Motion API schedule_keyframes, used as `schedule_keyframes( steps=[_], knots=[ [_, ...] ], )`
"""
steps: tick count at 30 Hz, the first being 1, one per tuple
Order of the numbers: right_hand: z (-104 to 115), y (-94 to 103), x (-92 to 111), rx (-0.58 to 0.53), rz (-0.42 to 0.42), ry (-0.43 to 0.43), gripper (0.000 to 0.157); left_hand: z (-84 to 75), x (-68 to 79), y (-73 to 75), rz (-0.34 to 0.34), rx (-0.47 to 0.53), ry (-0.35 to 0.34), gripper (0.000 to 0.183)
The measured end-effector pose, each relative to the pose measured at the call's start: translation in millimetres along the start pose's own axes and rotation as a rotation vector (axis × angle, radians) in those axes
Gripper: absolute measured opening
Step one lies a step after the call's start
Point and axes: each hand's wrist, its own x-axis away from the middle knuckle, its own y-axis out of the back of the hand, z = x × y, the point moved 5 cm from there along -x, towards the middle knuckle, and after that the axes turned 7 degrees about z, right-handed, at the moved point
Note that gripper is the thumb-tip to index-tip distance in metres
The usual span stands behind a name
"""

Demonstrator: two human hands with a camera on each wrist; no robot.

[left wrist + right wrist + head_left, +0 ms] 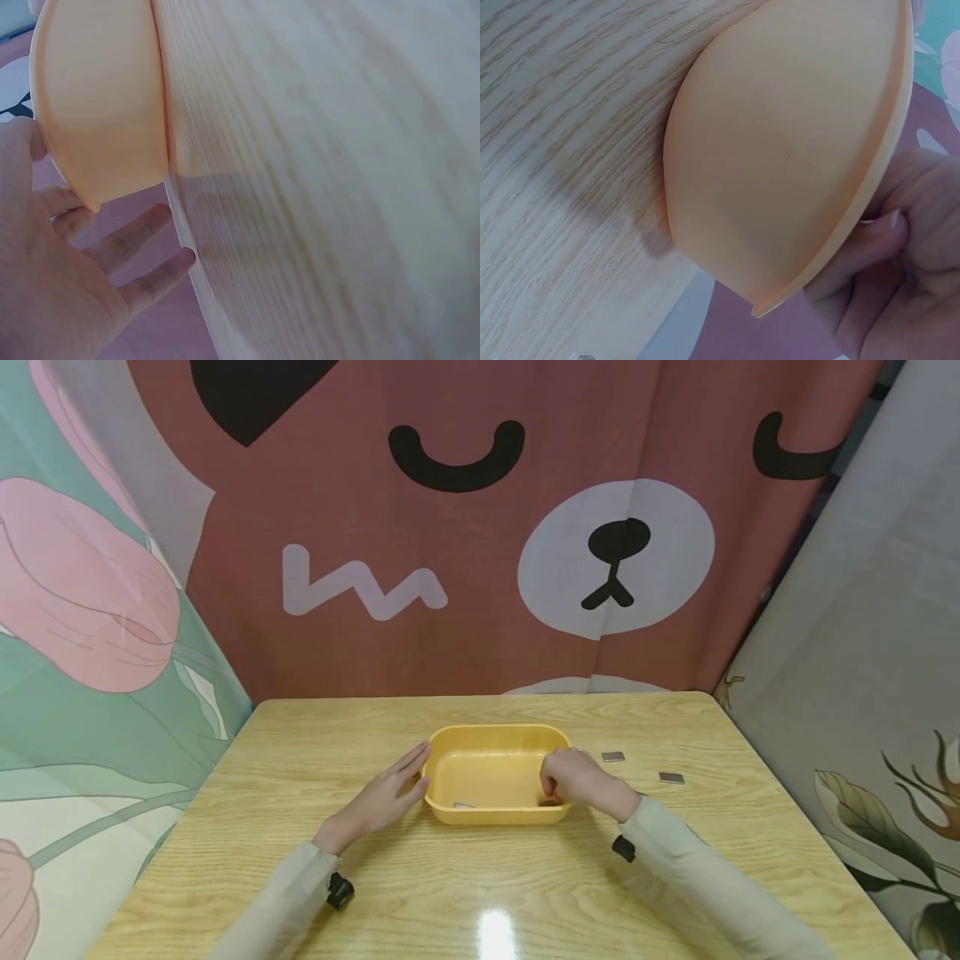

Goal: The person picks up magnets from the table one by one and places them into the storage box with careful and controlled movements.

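Note:
A yellow plastic basin [487, 817] with rounded corners stands on the wooden table. My left hand [380, 797] rests against its left end, fingers extended; in the left wrist view, that hand [64, 262] has fingertips right at the rim. Over the basin's right end, my right hand [577, 778] reaches inside with curled fingers, pinching a small dark rectangular piece [550, 803] low near the front wall. The rim partly hides the fingertips of the right hand [900, 270] in the right wrist view. A pale flat piece [463, 805] lies inside, front left.
Right of the basin, a small grey rectangular piece [613, 757] lies on the table [360, 727], with another similar piece [671, 777] farther right. A printed curtain [465, 652] hangs behind the table's back edge, and more curtains hang at both sides.

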Motion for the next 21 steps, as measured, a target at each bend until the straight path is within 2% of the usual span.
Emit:
schedule_keyframes(
  steps=[8, 21],
  knots=[
    [-1.8, -0.6, 0.3, -0.03, -0.011, 0.01, 0.05, 1.6, -0.7, -1.2, 0.005, 0.002, 0.001, 0.062],
    [-6.1, 1.9, 1.1, -0.057, -0.017, 0.005, 0.035, -0.4, -0.9, 0.5, 0.001, 0.003, -0.011, 0.062]
  ],
)
